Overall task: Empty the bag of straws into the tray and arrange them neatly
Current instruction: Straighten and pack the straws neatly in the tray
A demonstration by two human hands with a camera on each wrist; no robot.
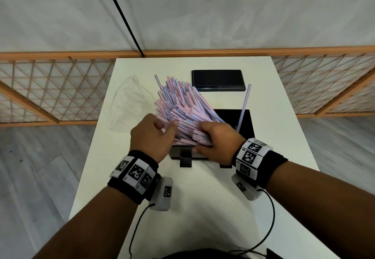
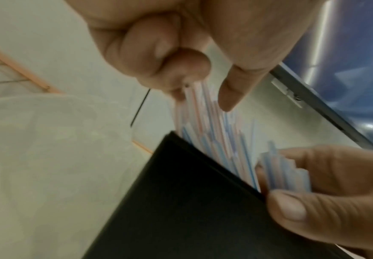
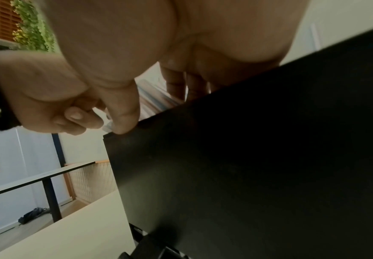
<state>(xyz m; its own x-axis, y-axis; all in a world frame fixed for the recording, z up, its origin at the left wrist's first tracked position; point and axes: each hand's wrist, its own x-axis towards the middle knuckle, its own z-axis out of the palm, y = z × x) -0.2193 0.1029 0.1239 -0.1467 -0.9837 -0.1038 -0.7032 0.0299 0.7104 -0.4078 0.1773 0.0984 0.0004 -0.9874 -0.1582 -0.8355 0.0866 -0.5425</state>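
At frame centre in the head view, we note the straws (image 1: pixel 178 106) fanning up-left out of the black tray (image 1: pixel 246 120), the empty bag (image 1: pixel 129 102) lying left on the surface (image 1: pixel 203 197). Left hand (image 1: pixel 151 137) pinches several straws; right hand (image 1: pixel 218 140) clasps the bundle's near ends. Only the left wrist view shows that pinch (image 2: pixel 194 98).

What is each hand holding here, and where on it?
Both the left hand and the right hand grip the straws at the bundle's near ends.
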